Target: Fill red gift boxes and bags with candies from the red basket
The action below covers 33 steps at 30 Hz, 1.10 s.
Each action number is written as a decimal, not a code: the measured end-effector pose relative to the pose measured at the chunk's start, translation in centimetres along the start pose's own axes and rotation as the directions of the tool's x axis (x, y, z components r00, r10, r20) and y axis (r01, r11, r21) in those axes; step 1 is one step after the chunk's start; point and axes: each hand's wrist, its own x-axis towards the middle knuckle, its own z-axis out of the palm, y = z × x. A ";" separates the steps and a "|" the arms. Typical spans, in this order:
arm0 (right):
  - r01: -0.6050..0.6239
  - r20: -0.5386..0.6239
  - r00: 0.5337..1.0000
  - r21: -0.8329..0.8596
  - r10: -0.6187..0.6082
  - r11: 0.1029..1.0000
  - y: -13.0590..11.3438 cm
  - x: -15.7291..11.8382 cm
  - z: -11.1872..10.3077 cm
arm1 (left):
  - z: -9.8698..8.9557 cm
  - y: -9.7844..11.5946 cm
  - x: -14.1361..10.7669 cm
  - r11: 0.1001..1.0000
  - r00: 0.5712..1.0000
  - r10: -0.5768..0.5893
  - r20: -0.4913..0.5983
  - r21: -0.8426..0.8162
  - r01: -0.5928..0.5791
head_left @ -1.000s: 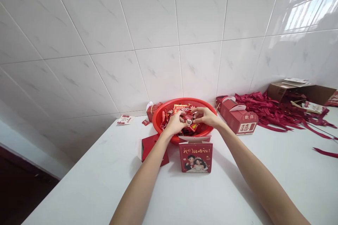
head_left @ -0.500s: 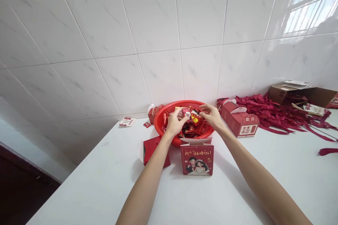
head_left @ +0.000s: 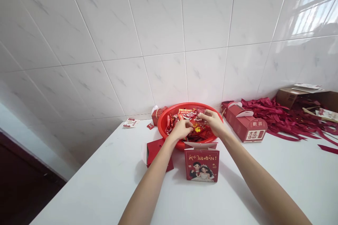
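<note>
A red plastic basket (head_left: pixel 161 134) holds a heap of candies in red and gold wrappers (head_left: pixel 188 114). Over its right side, my right hand (head_left: pixel 213 122) pinches a red candy packet (head_left: pixel 200 115) with a pale mark. My left hand (head_left: pixel 182 129) is lower, at the heap's near left, with its fingers curled and their tips partly hidden; I cannot make out what they hold. In front of the basket stands an upright red gift box (head_left: pixel 202 164) with a cartoon couple, its top open. Beside my left forearm, another red box (head_left: pixel 155 152) lies tilted.
Red handled boxes (head_left: pixel 249 126) stand right of the basket. Behind them are a pile of dark red ribbons (head_left: pixel 280 117) and a cardboard box (head_left: pixel 286 96). Near the tiled wall at left lie printed cards (head_left: pixel 130 123), a small red packet (head_left: pixel 150 126) and a closed box (head_left: pixel 158 111).
The red candy packet was in my left hand and a similar one is now in my right. My left hand has lowered to the candies. The view has shifted slightly.
</note>
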 end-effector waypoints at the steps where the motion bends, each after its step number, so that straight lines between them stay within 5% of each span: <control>1: -0.029 -0.014 0.999 0.027 0.029 0.999 0.0 0.0 -0.1 | 0.0 0.1 0.0 0.994 0.998 -0.019 0.052 0.108 0.013; 12: -0.108 -0.039 0.993 0.125 0.114 0.986 -0.7 -0.2 0.2 | 0.4 0.4 0.2 0.906 0.940 -0.030 0.339 0.407 -0.118; 18: -0.100 -0.028 0.994 0.097 0.103 0.990 -0.6 -0.2 0.1 | 0.2 1.2 0.0 0.826 0.939 -0.176 0.294 0.563 -0.022; 33: -0.073 -0.055 0.995 0.107 0.079 0.992 -0.5 -0.2 0.1 | 0.2 0.4 0.5 0.872 0.932 -0.165 0.324 0.489 -0.016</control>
